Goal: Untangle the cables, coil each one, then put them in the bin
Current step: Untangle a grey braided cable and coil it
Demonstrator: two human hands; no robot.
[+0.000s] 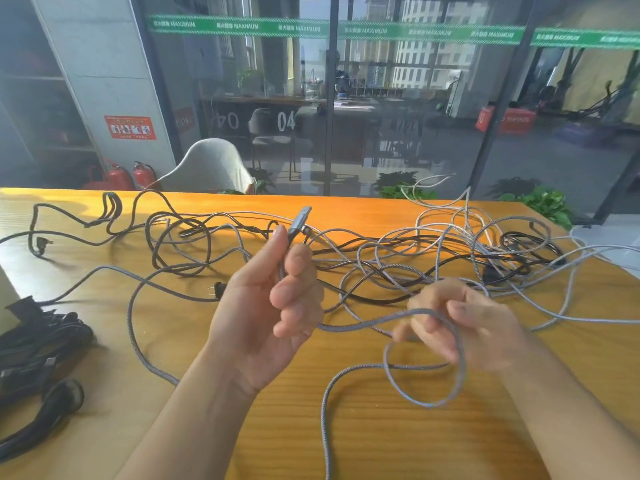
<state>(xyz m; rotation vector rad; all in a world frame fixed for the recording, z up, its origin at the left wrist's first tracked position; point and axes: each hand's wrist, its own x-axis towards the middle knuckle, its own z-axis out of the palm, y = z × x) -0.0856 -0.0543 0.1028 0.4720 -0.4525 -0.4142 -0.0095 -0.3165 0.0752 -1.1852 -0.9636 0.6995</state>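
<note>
Nearest us, a loop of the grey braided cable (427,367) is hanging off our right hand (460,323), w/ its tail running down to the near edge of the wooden table (346,445). Our R fingers (426,327) are curling loosely round that loop, so we're gripping it just above the tabletop. Our left hand (273,306) is sitting just left of the R one, palm toward us; thumb and curled fingers (294,292) are pinching the same cable right below its grey plug (299,221), which is pointing up and away. Between the two hands the cable is spanning a short slack stretch.

Behind the hands, the tangle (415,251) of grey and black cables is spreading across the table's far half, w/ more grey strands trailing off to the right of the hands. A black two-pin plug (219,289) is lying just left of our L wrist. Well left of the hands, at the table's left edge, a black bundle of cables (41,344) is lying; we can't tell if it's in a bin. Beyond the table's far edge a white chair (211,168) is standing by the glass wall.
</note>
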